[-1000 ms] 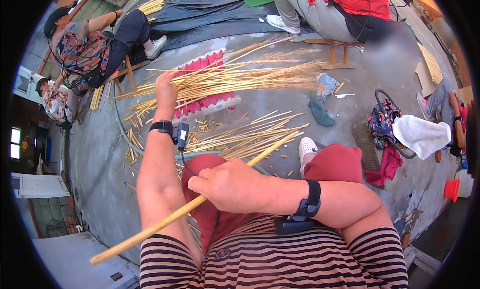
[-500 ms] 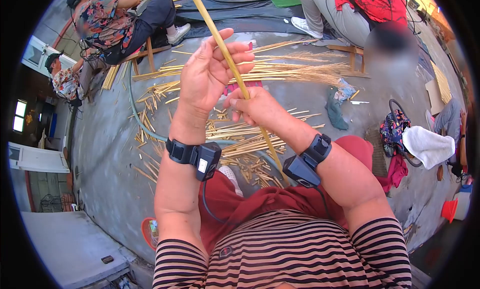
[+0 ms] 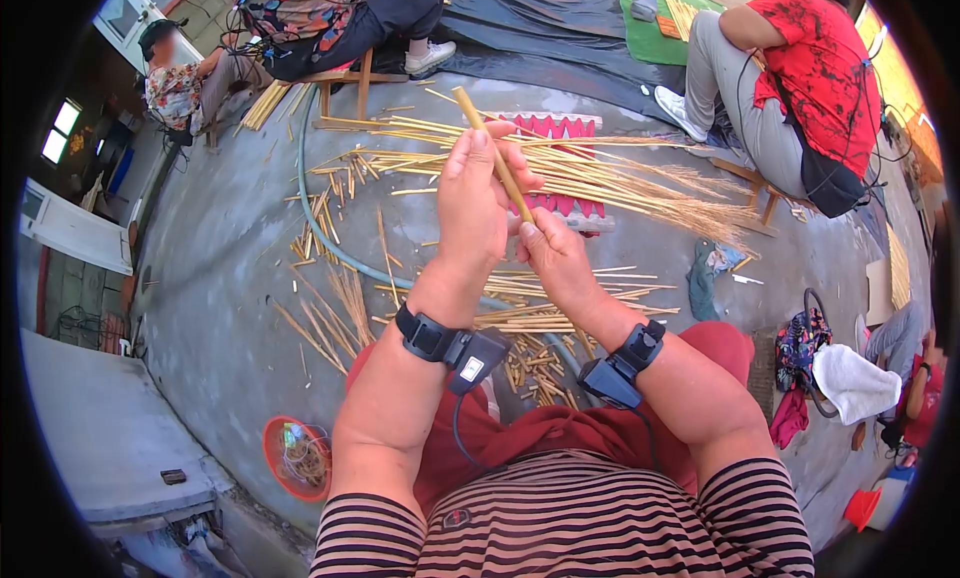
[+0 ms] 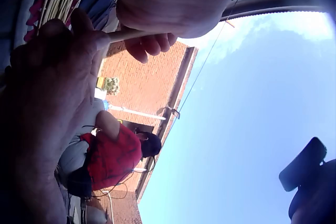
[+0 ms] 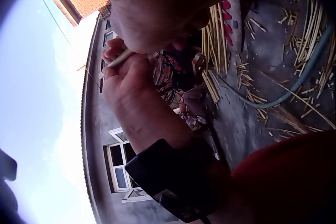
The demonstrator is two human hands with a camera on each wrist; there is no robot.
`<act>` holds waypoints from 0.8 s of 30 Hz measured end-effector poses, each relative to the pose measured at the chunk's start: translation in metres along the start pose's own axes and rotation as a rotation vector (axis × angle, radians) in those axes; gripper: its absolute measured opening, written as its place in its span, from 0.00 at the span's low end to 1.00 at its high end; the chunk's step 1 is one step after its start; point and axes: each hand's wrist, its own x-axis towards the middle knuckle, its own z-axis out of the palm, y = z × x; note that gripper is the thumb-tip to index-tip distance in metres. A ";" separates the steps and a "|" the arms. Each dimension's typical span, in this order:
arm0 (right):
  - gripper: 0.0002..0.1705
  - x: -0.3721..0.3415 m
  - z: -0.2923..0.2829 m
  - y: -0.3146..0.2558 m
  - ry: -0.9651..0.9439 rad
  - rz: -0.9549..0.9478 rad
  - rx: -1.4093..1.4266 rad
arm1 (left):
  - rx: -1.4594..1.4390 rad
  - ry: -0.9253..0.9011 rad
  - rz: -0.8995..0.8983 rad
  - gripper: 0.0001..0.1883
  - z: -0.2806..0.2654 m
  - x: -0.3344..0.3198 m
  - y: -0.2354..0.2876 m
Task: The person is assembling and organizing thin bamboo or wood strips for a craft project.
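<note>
hose (image 3: 304, 168) lies amid stalks (image 3: 530, 320); 2 hands (image 3: 472, 198) hold stick (image 3: 492, 150).

Bright daylight fills the head view, bowed toward black edges; glaring sky (image 4: 252, 92) leaves both wrist views' foregrounds dim.

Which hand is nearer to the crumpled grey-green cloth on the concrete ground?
The right hand is nearer: in the head view it is left of the cloth, with the left hand farther left.
</note>
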 end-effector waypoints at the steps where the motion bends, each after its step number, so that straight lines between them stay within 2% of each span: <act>1: 0.09 -0.002 0.002 -0.001 -0.013 0.000 -0.048 | -0.035 -0.023 -0.001 0.14 -0.005 0.001 0.000; 2: 0.10 -0.003 0.005 0.000 -0.024 0.002 -0.094 | -0.069 -0.047 -0.005 0.15 -0.009 0.002 0.000; 3: 0.10 -0.003 0.006 0.003 -0.047 -0.012 -0.101 | -0.054 0.032 -0.018 0.15 -0.008 0.001 -0.003; 7: 0.10 0.001 0.006 0.006 -0.078 -0.126 -0.260 | -0.113 0.089 -0.038 0.14 -0.015 0.002 0.001; 11: 0.11 -0.001 0.007 0.003 -0.040 -0.220 -0.311 | -0.109 0.076 -0.025 0.14 -0.010 0.003 0.003; 14: 0.12 -0.003 0.001 -0.001 -0.098 -0.074 -0.144 | -0.147 -0.050 -0.007 0.15 -0.004 0.002 0.003; 17: 0.14 -0.005 -0.010 -0.012 -0.135 0.047 0.231 | -0.178 -0.121 -0.025 0.16 0.002 0.000 -0.007; 18: 0.13 -0.004 -0.015 -0.015 -0.141 0.067 0.265 | -0.112 -0.138 0.001 0.17 0.004 -0.003 -0.013; 21: 0.11 -0.005 -0.029 -0.010 -0.119 -0.034 0.215 | 0.055 -0.063 0.167 0.18 0.022 -0.006 -0.017; 23: 0.12 -0.006 -0.036 0.001 -0.072 -0.038 0.045 | 0.036 0.056 0.240 0.16 0.030 -0.004 -0.021; 24: 0.12 -0.009 -0.035 0.002 -0.080 -0.032 0.067 | -0.023 0.072 0.232 0.15 0.033 -0.004 -0.020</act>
